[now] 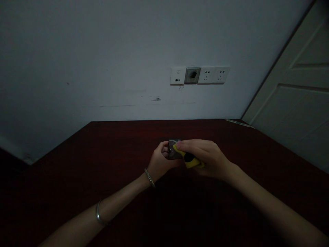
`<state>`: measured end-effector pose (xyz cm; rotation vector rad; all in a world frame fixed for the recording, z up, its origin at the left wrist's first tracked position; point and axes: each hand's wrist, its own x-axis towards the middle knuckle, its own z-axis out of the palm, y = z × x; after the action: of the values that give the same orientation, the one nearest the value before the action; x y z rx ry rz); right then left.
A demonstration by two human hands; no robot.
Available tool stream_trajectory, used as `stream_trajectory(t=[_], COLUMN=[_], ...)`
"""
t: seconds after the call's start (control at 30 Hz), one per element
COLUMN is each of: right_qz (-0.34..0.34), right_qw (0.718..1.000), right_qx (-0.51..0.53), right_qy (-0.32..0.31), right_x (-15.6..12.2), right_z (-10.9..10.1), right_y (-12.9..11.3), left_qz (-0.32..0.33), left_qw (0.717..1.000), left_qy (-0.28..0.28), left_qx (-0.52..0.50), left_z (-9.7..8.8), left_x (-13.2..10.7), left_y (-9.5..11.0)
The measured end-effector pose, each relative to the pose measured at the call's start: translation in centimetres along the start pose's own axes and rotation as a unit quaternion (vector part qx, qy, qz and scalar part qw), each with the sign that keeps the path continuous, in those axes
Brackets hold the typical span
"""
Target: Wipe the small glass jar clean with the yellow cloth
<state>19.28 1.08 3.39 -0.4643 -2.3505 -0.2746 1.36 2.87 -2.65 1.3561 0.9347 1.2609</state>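
Note:
My left hand (161, 159) is closed around a small, dark, glossy, box-shaped object (174, 154), whose exact kind the dim light hides. It is held up in front of me, over the dark red tabletop. From the right, my right hand (209, 156) pinches a yellow, cloth-like piece (191, 164) with a black patch. One yellow corner lies against the upper right of the dark object, under my right fingertips. Part of the yellow piece is covered by my right hand. A chain bracelet and a metal bangle circle my left arm.
The dark red tabletop (123, 140) reaches back to a pale wall (102, 61). On the wall is a row of socket plates (213, 75) and a switch plate with a dark centre (192, 75). A panelled door (303, 92) stands at the right.

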Motion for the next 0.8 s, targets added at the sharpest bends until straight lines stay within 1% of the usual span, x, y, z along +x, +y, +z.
stream_trajectory(t=[0.17,0.23,0.3,0.4,0.47,0.5,0.57,0.67,0.8], right_qz=[-0.034,-0.036,-0.009,0.062,0.096,0.101,0.095,0.063,0.021], right_qw=[0.999,0.999,0.999,0.996,0.993,0.993,0.993,0.995,0.999], right_qx=[0.015,0.022,0.019,-0.001,-0.005,0.000,0.018,0.041,0.035], right_qy=[-0.002,0.002,0.024,0.059,0.065,0.066,0.067,0.063,0.030], right_x=[0.5,0.4,0.2,-0.3,-0.6,-0.7,-0.9,-1.0,-0.8], right_z=[0.2,0.2,0.2,0.6,1.0,1.2,1.6,1.9,1.8], right_y=[-0.8,-0.7,-0.3,0.6,1.1,1.2,1.3,0.8,0.0], left_qz=[-0.020,-0.023,-0.023,-0.013,-0.003,0.001,0.002,-0.004,-0.009], left_qw=[1.000,0.999,0.999,1.000,0.999,0.998,0.998,0.998,0.999], left_qy=[0.009,0.011,0.007,-0.003,-0.007,-0.010,-0.019,-0.022,-0.021], left_qx=[-0.022,-0.025,-0.021,0.019,0.052,0.060,0.060,0.052,0.030], left_z=[-0.4,-0.4,-0.3,-0.1,0.0,0.0,0.0,0.0,-0.1], left_x=[0.6,0.5,0.2,-0.3,-0.6,-0.7,-0.8,-0.6,-0.3], left_y=[-0.4,-0.3,0.0,0.2,0.3,0.3,0.2,0.1,-0.3])
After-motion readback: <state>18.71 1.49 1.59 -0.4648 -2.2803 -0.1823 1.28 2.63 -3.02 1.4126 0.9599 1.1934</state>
